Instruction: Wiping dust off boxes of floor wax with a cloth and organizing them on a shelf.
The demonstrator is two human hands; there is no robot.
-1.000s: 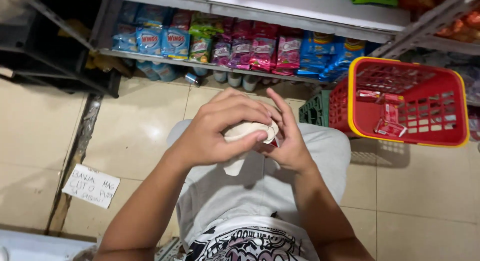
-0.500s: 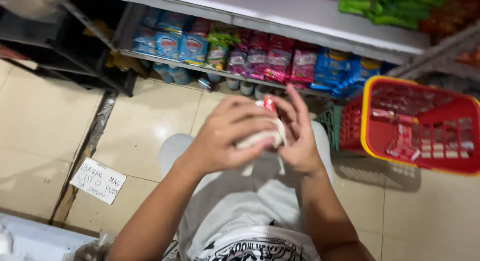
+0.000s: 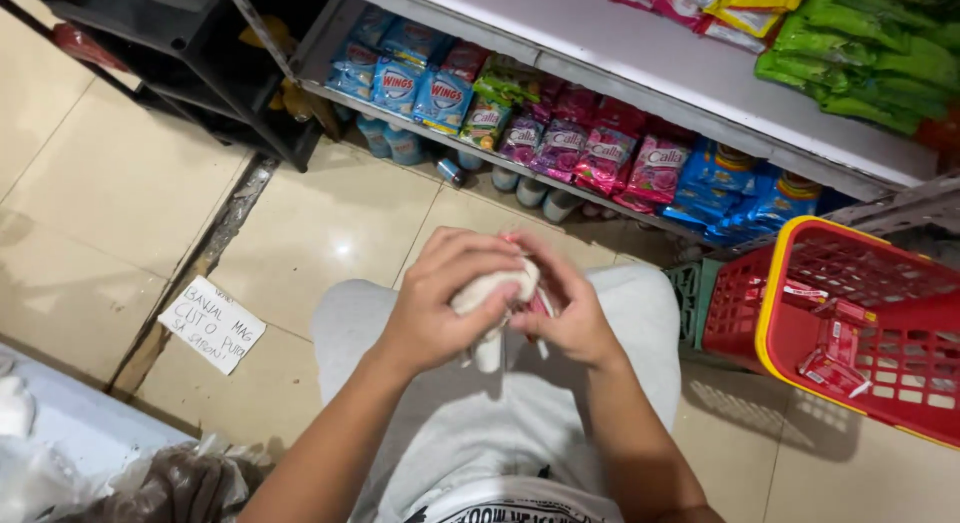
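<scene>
Hands met over the lap: the left hand (image 3: 440,308) was curled shut around a bunched white cloth (image 3: 492,295), fingers wrapped over its top, while the right hand (image 3: 568,313) pinched the same cloth from the other side, with something pink or red showing between its fingers, too hidden to tell what. The cloth's tail hung down between the wrists, above the grey shorts (image 3: 620,313). Off to the right a red basket (image 3: 775,303) with a yellow rim stood on the tiled floor (image 3: 330,233), small red packets lying inside. Ahead, the low shelf (image 3: 640,63) carried rows of blue, green and pink sachets. A handwritten paper note (image 3: 211,324) lay on the floor at left.
</scene>
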